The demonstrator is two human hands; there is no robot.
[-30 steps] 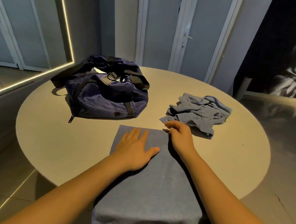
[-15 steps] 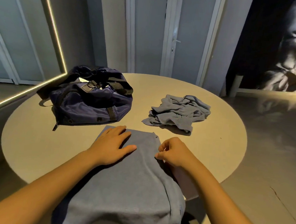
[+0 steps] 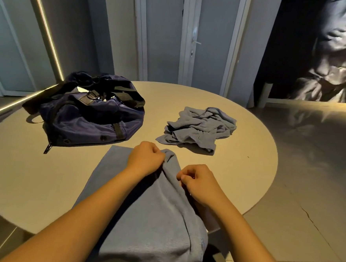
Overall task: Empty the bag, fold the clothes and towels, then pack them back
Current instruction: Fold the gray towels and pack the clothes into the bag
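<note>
A grey-blue towel [image 3: 153, 217] lies lengthwise on the round table [image 3: 245, 170] in front of me, its near end hanging over the table's edge. My left hand [image 3: 144, 158] grips the towel's far right corner in a fist. My right hand [image 3: 200, 184] pinches the towel's right edge a little nearer to me, and the cloth bunches into a ridge between the two hands. A dark blue duffel bag [image 3: 87, 112] lies open at the far left. A crumpled grey-blue cloth [image 3: 199, 128] sits at the far right.
Grey doors with a handle [image 3: 195, 42] stand behind the table. A lit strip [image 3: 46, 25] runs along the mirror wall on the left. Polished floor [image 3: 313, 161] stretches to the right, where a dark mural covers the wall.
My left hand, flat on the towel before, has curled round its far right corner. My right hand slid back along the right edge, and the edge has lifted into a ridge.
</note>
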